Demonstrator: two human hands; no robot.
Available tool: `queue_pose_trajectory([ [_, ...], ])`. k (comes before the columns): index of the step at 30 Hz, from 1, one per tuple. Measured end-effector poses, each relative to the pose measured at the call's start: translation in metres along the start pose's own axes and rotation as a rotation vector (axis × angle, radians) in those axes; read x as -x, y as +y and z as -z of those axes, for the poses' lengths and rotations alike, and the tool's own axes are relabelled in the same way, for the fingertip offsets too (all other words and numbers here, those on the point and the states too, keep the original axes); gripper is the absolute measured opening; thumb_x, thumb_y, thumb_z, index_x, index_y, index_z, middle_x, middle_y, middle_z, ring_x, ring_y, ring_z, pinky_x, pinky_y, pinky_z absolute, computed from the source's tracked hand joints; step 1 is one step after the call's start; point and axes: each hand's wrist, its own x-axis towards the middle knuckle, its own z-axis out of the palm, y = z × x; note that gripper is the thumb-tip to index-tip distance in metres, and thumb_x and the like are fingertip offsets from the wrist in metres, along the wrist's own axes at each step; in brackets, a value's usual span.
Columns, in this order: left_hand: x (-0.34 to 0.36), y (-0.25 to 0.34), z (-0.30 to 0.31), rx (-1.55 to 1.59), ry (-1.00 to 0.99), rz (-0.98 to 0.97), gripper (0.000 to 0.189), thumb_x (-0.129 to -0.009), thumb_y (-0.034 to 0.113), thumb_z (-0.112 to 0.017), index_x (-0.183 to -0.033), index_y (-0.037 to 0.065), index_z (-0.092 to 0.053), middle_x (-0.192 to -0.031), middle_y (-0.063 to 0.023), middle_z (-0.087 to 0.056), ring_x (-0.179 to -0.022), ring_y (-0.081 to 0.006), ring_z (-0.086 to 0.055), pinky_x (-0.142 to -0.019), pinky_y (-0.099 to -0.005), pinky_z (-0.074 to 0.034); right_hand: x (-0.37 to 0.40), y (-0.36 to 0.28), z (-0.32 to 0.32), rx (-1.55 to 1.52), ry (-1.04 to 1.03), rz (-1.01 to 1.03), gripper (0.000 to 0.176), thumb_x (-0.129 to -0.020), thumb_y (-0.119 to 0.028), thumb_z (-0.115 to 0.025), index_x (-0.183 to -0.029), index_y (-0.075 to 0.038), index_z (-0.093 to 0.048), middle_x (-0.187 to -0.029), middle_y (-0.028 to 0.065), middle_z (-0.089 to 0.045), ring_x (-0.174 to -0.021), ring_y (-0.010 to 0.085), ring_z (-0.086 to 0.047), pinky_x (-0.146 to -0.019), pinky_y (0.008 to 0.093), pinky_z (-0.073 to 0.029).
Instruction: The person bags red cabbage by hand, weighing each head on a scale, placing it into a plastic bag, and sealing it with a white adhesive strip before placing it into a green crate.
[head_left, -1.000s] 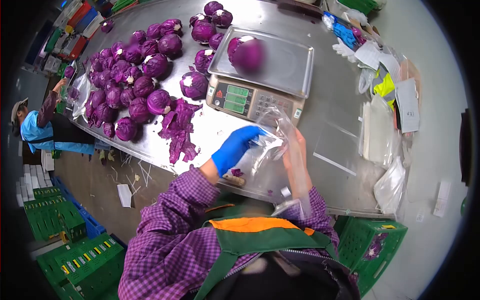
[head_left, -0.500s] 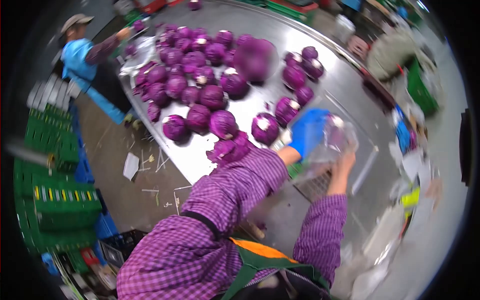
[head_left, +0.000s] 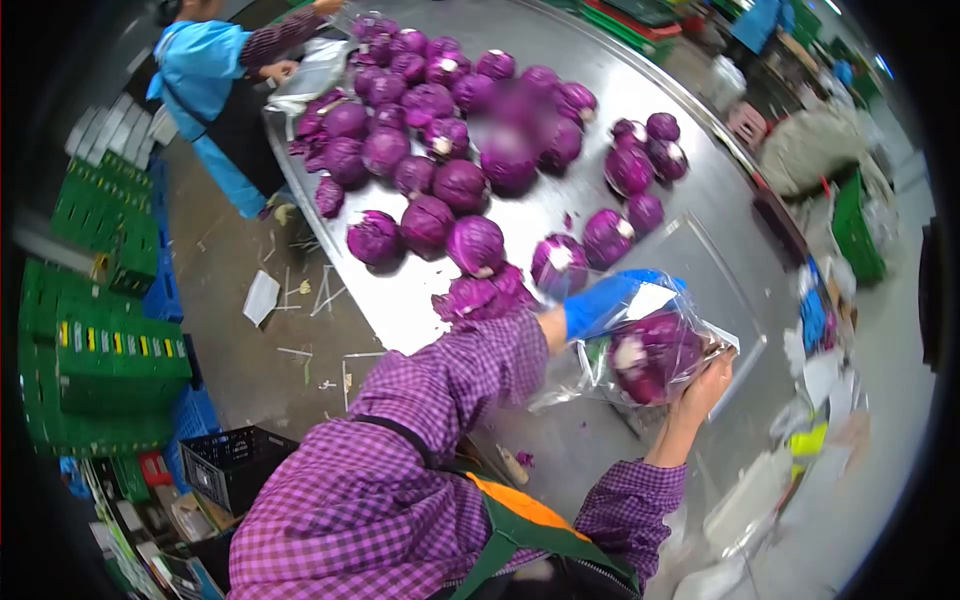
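Note:
A red cabbage [head_left: 650,365] with a pale cut stem sits inside a clear plastic bag [head_left: 572,375], held up over the metal table. My left hand [head_left: 622,298], in a blue glove, is closed on the bag at the cabbage's far side; plastic partly covers it and its fingertips are hidden. On the right, my bare right hand [head_left: 706,386] grips the bag around the cabbage's side. Just beyond the glove, another red cabbage [head_left: 558,264] rests on the table, partly seen through plastic.
Many red cabbages [head_left: 428,222] cover the left and middle of the metal table [head_left: 400,318], with loose leaves [head_left: 482,296] near its edge. A co-worker in a blue apron [head_left: 205,70] stands at the far left. Green crates [head_left: 120,370] and a black crate [head_left: 235,465] stand at the left.
The bagged cabbage now shows clearly between my hands, lower and nearer than before. My right hand has moved down slightly. The co-worker has shifted in view, and the camera view has turned a little.

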Motion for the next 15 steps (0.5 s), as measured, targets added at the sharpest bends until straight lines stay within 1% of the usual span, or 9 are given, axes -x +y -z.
queue_pose_trajectory([
  [2,0.005,-0.005,-0.021,-0.086,-0.094,0.101,0.037,-0.092,0.024,-0.053,-0.12,-0.002,-0.053,-0.117,-0.0117,-0.058,-0.108,-0.0191,-0.056,-0.098,-0.0307,-0.041,0.03,-0.006,0.045,-0.19,0.047,-0.009,0.046,-0.09,-0.045,-0.054,-0.089,0.001,-0.059,-0.075,0.0052,-0.056,-0.064,0.0109,-0.054,-0.054,0.0242,-0.044],
  [3,-0.001,-0.019,-0.015,-0.054,-0.334,0.036,0.035,-0.091,0.023,-0.054,-0.116,-0.002,-0.055,-0.11,-0.0115,-0.062,-0.104,-0.0187,-0.058,-0.094,-0.0305,-0.043,0.051,-0.021,0.058,-0.166,0.107,0.003,0.046,-0.09,-0.045,-0.054,-0.089,0.001,-0.059,-0.075,0.0052,-0.056,-0.064,0.0109,-0.054,-0.054,0.0242,-0.044],
  [5,0.021,-0.009,-0.053,-0.073,-0.229,0.246,0.033,-0.091,0.024,-0.056,-0.11,-0.003,-0.059,-0.102,-0.0109,-0.065,-0.098,-0.0194,-0.06,-0.092,-0.0308,-0.044,0.093,-0.058,0.074,0.161,-0.238,0.268,0.042,-0.091,-0.04,-0.055,-0.077,0.0,-0.06,-0.072,0.004,-0.057,-0.06,0.0122,-0.054,-0.051,0.0251,-0.042],
  [6,0.028,-0.004,-0.067,-0.087,-0.267,0.279,0.032,-0.09,0.024,-0.056,-0.107,-0.003,-0.06,-0.099,-0.0106,-0.065,-0.097,-0.0203,-0.06,-0.093,-0.0324,-0.043,0.109,-0.068,0.092,0.375,-0.334,0.339,0.027,-0.086,-0.023,-0.062,-0.071,-0.001,-0.06,-0.067,0.0056,-0.059,-0.058,0.0167,-0.056,-0.052,0.0281,-0.043],
  [7,0.034,-0.003,-0.077,-0.104,-0.304,0.313,0.031,-0.09,0.024,-0.057,-0.104,-0.003,-0.062,-0.096,-0.0104,-0.066,-0.095,-0.0211,-0.061,-0.094,-0.0341,-0.043,0.127,-0.079,0.104,0.402,-0.265,0.326,0.027,-0.086,-0.023,-0.062,-0.071,-0.001,-0.06,-0.067,0.0056,-0.059,-0.058,0.0167,-0.056,-0.052,0.0281,-0.043],
  [9,0.04,-0.013,-0.093,-0.221,-0.483,0.21,0.031,-0.09,0.021,-0.057,-0.108,-0.004,-0.06,-0.102,-0.0124,-0.065,-0.093,-0.0207,-0.062,-0.089,-0.0345,-0.047,0.157,-0.098,0.117,0.781,-0.454,0.403,0.007,-0.073,-0.007,-0.065,-0.071,-0.001,-0.061,-0.064,0.0087,-0.059,-0.057,0.0206,-0.058,-0.051,0.03,-0.043],
  [10,0.046,-0.009,-0.111,-0.247,-0.529,0.273,0.022,-0.089,0.02,-0.058,-0.098,0.0,-0.065,-0.093,-0.0097,-0.066,-0.096,-0.0223,-0.059,-0.097,-0.0387,-0.04,0.172,-0.102,0.126,0.794,-0.422,0.416,0.013,-0.062,-0.001,-0.063,-0.075,-0.003,-0.062,-0.068,0.0093,-0.059,-0.06,0.0238,-0.058,-0.052,0.0301,-0.043],
  [13,0.052,-0.019,-0.145,-0.48,-0.829,0.038,0.018,-0.09,0.014,-0.056,-0.096,0.003,-0.068,-0.105,-0.0096,-0.063,-0.106,-0.0233,-0.053,-0.097,-0.0374,-0.04,0.209,-0.103,0.148,1.007,-0.413,0.446,0.014,-0.063,-0.002,-0.064,-0.077,-0.005,-0.062,-0.071,0.008,-0.06,-0.065,0.0241,-0.06,-0.055,0.0309,-0.045],
  [15,0.052,-0.035,-0.145,-0.801,-0.837,-0.092,0.018,-0.09,0.016,-0.056,-0.098,0.007,-0.069,-0.111,-0.0082,-0.061,-0.107,-0.0231,-0.053,-0.095,-0.0353,-0.042,0.225,-0.098,0.159,1.079,-0.383,0.381,0.016,-0.065,-0.002,-0.064,-0.08,-0.007,-0.062,-0.075,0.0071,-0.06,-0.07,0.0251,-0.06,-0.059,0.032,-0.046],
])
